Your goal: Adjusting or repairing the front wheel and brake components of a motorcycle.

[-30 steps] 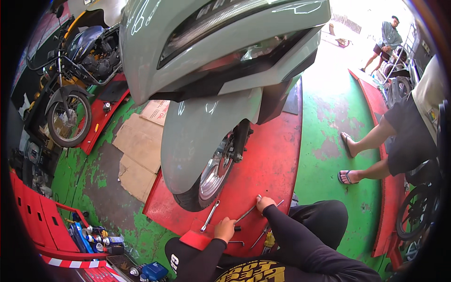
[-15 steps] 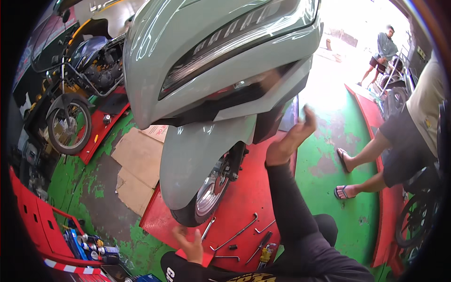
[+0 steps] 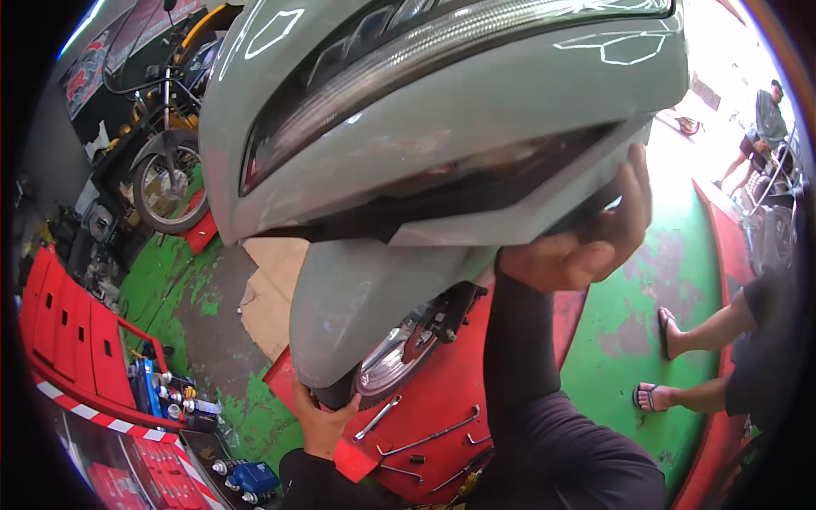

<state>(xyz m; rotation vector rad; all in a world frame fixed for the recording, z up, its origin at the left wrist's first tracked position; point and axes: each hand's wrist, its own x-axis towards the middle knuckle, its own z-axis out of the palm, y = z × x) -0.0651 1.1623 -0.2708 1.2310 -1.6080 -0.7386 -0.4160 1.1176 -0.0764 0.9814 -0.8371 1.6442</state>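
A grey-green scooter front fairing (image 3: 476, 102) with a long headlight (image 3: 399, 76) fills the upper middle. Below it are the matching front mudguard (image 3: 365, 289) and the front tyre (image 3: 338, 394). My left hand (image 3: 323, 429) grips the bottom front of the tyre, thumb on one side and fingers on the other. My right hand (image 3: 586, 242) is raised at the fairing's lower right edge, fingers extended up along its side; the palm's contact is partly hidden. A spanner (image 3: 378, 418) and a long bent-ended rod (image 3: 429, 432) lie beside the wheel.
The scooter stands on a red platform (image 3: 459, 374) with more tools on it. Flattened cardboard (image 3: 272, 293) lies to the left, near a red tool cabinet (image 3: 72, 331) and spray cans (image 3: 200, 408). A person in flip-flops (image 3: 697, 340) stands at right; another person (image 3: 765, 127) is farther back.
My left hand has moved up onto the tyre. My right hand has come against the fairing's lower right edge. The view has moved closer to the fairing.
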